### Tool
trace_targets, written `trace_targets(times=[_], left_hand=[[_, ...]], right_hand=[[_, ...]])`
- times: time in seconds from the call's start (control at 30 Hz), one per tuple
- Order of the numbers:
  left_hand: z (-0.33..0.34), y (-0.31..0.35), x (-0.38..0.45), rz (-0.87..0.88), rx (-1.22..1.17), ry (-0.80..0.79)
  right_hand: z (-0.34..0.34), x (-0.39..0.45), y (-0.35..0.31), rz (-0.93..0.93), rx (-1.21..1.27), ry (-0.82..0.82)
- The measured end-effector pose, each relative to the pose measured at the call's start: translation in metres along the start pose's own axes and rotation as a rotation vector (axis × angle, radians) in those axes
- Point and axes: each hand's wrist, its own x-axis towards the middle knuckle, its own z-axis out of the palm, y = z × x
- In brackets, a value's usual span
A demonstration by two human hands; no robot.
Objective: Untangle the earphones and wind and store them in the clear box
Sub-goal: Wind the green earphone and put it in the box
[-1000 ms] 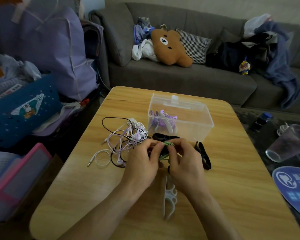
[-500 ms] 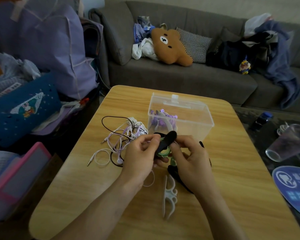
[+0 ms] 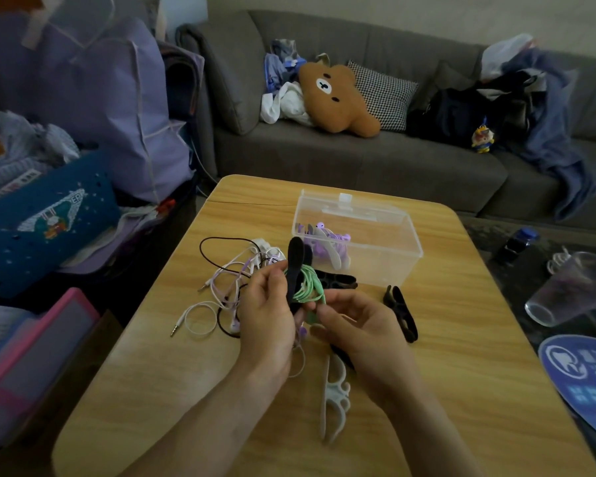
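Note:
Above the wooden table (image 3: 461,339), my left hand (image 3: 267,315) grips a black winder (image 3: 295,266) with green earphones (image 3: 307,285) coiled on it, the winder standing upright. My right hand (image 3: 362,333) pinches the green cable at the coil's lower right. A tangle of white, purple and black earphones (image 3: 234,273) lies to the left on the table. Behind the hands stands the clear box (image 3: 386,242), open, with wound purple earphones (image 3: 327,239) inside.
A white winder (image 3: 334,397) lies in front of my hands. Black winders lie at right (image 3: 401,313) and beside the box (image 3: 338,280). A clear cup (image 3: 575,287) lies tipped off the table's right edge. A sofa (image 3: 358,160) runs behind; bags crowd the left.
Both hands have lifted the winder with the green coil off the table and turned it upright. The right hand has shifted to the coil's lower side.

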Motion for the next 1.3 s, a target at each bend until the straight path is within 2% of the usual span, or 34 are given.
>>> trace_targets(times=[0.1,0.17,0.3,0.4,0.57,0.67,0.77,0.93,1.07,1.3], left_hand=[[-0.002,-0.002,0.004,0.094,0.070,0.069],[-0.003,-0.001,0.004,0.096,0.075,0.087],[0.001,0.003,0.000,0.013,-0.043,0.032],[0.002,0.005,-0.002,0.034,-0.068,-0.014],[-0.001,0.012,-0.004,0.250,0.098,-0.112],[-0.003,0.013,-0.004,0.362,0.190,-0.124],[-0.002,0.012,-0.005,0.376,0.205,-0.101],[-0.002,0.007,-0.004,0.382,0.204,-0.020],[-0.004,0.002,-0.001,0.339,0.191,0.095],[-0.003,0.001,0.000,0.317,0.186,0.166]], right_hand=[[0.002,-0.002,-0.001,-0.007,0.040,-0.007],[0.004,-0.003,-0.002,-0.032,0.067,-0.019],[0.011,-0.004,0.000,-0.048,-0.010,0.032],[0.013,-0.003,0.000,-0.092,-0.071,0.092],[0.001,0.000,-0.004,-0.255,-0.245,0.003],[-0.006,0.002,-0.005,-0.290,-0.327,0.026],[-0.003,0.000,-0.005,-0.246,-0.286,-0.037],[0.004,-0.003,-0.005,-0.136,-0.037,-0.152],[0.009,-0.004,-0.003,-0.124,0.000,-0.132],[0.023,-0.008,0.001,-0.060,0.128,-0.150]])
